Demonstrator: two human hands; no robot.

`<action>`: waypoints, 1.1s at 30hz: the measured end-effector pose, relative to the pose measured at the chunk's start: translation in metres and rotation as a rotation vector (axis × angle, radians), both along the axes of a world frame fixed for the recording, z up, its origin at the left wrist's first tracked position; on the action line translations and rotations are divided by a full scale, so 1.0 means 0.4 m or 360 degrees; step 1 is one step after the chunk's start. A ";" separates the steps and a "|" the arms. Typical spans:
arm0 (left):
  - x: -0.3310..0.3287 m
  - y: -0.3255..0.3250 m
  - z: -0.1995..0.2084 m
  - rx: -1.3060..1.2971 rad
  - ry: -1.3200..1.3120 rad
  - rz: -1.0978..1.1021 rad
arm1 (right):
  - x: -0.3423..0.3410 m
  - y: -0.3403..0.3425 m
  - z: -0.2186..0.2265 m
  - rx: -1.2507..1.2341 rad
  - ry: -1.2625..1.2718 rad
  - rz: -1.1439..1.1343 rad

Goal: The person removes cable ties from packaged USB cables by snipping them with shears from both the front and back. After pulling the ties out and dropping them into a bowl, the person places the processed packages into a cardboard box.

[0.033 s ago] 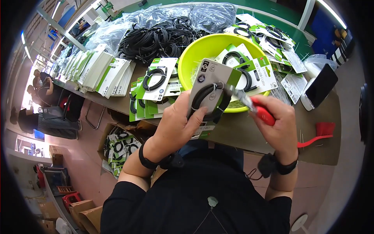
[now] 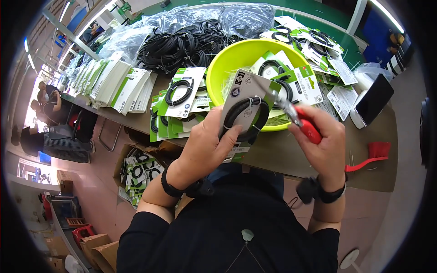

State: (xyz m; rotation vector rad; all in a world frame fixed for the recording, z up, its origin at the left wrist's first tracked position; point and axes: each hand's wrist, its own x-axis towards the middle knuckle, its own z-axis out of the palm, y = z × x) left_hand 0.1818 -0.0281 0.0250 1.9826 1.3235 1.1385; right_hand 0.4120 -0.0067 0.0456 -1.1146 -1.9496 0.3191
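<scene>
Cable (image 2: 231,119), black and coiled, sits tied with a white tie on a grey, white and green card (image 2: 251,85), held up in front of the person's chest, over the table's near edge. The left hand (image 2: 207,139) grips the card by its lower left side, thumb across the front. The right hand (image 2: 328,132) is closed around the red handles of metal pliers (image 2: 311,132); their tip comes up by the card's right edge, though from where I stand I cannot tell if they touch.

Just behind is a yellow-green basin (image 2: 217,61) with more carded cables in it. Left of it lies a pile of carded cables (image 2: 179,93), then a leaning row of cards (image 2: 132,88); beyond them, a heap of loose black cables (image 2: 175,50) beside clear plastic bags (image 2: 248,20). To the right, a phone (image 2: 374,100) leans on a white stand, and a red brush (image 2: 378,149) lies on the brown tabletop (image 2: 373,177). On the floor at left, a cardboard box (image 2: 169,148) holds more carded cables.
</scene>
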 end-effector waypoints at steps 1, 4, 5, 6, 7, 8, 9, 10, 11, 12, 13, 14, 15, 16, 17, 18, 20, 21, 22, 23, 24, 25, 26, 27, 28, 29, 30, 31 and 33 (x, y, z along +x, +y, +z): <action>0.005 0.000 0.003 -0.0003 -0.0006 -0.0004 | -0.009 0.006 -0.002 -0.0130 0.0250 0.0077; 0.013 -0.014 0.024 -0.0021 0.0204 -0.0106 | -0.061 0.028 -0.007 0.0100 0.0185 0.0253; 0.017 -0.017 0.022 -0.0024 0.0202 -0.0080 | -0.073 0.031 -0.012 0.0216 0.0159 0.0345; 0.025 -0.019 0.019 -0.0027 0.0246 -0.0141 | -0.071 0.029 -0.022 0.0213 0.0160 0.0375; 0.024 -0.018 0.020 -0.0024 0.0293 -0.0190 | -0.064 0.027 -0.033 0.0098 0.0260 0.0368; 0.016 -0.018 0.024 -0.0023 0.0340 -0.0240 | -0.056 0.027 -0.043 -0.0020 0.0356 0.0358; 0.004 -0.016 0.026 -0.0023 0.0337 -0.0225 | -0.052 0.026 -0.050 -0.0143 0.0447 0.0324; -0.015 -0.015 0.033 0.0009 0.0348 -0.0203 | -0.060 0.028 -0.052 -0.0144 0.0442 0.0331; -0.039 -0.012 0.042 0.0041 0.0358 -0.0191 | -0.071 0.032 -0.052 -0.0252 0.0735 0.0281; -0.059 -0.003 0.046 0.0074 0.0355 -0.0196 | -0.073 0.039 -0.054 -0.0357 0.1016 0.0209; -0.099 -0.002 0.073 -0.0047 0.0158 -0.0007 | -0.061 0.042 -0.050 -0.0452 0.1300 0.0114; -0.160 0.002 0.083 -0.0502 -0.0232 0.0301 | -0.048 0.055 -0.049 -0.0440 0.1290 0.0062; -0.190 0.029 0.081 -0.0257 -0.0553 0.0350 | -0.032 0.077 -0.046 -0.0459 0.1343 0.0021; -0.254 0.056 0.079 -0.0280 -0.0568 0.0363 | -0.021 0.099 -0.043 -0.0482 0.1404 -0.0006; -0.317 0.080 0.067 -0.0301 -0.0580 0.0386 | -0.009 0.111 -0.045 -0.0509 0.1469 -0.0023; -0.360 0.099 0.042 -0.0310 -0.0577 0.0363 | -0.002 0.115 -0.053 -0.0501 0.1473 -0.0048; -0.429 0.152 -0.020 -0.0303 0.0321 0.0677 | 0.008 0.122 -0.082 -0.0662 0.1242 0.0061; -0.441 0.175 -0.034 -0.0283 0.0770 0.0833 | 0.006 0.125 -0.093 -0.0751 0.1121 0.0124; -0.410 0.205 -0.024 -0.0280 0.0770 0.0801 | 0.008 0.126 -0.100 -0.0743 0.1125 0.0092; -0.346 0.224 0.015 -0.0050 0.0914 0.0616 | 0.010 0.119 -0.101 -0.0727 0.1222 0.0099; -0.272 0.236 0.045 0.0175 0.1044 0.0435 | 0.011 0.109 -0.105 -0.0717 0.1311 0.0114; -0.207 0.254 0.053 0.0404 0.1162 0.0249 | 0.011 0.101 -0.109 -0.0702 0.1397 0.0125; -0.141 0.288 0.041 0.0315 0.1135 0.0036 | 0.013 0.092 -0.116 -0.0687 0.1387 0.0085; -0.084 0.320 0.040 0.0235 0.1112 -0.0160 | 0.005 0.093 -0.122 -0.0703 0.1453 0.0117; -0.037 0.348 0.017 0.0145 0.1076 -0.0301 | -0.004 0.094 -0.127 -0.0715 0.1518 0.0148; 0.010 0.386 -0.017 0.0061 0.1041 -0.0464 | 0.000 0.096 -0.128 -0.0717 0.1588 0.0160; 0.039 0.410 -0.037 0.0083 0.1037 -0.0479 | -0.001 0.093 -0.125 -0.0694 0.1586 0.0147; 0.064 0.431 -0.053 -0.0136 0.1140 -0.0482 | -0.003 0.088 -0.122 -0.0704 0.1564 0.0173; 0.088 0.463 -0.058 -0.0346 0.1248 -0.0512 | -0.001 0.076 -0.122 -0.0735 0.1532 0.0204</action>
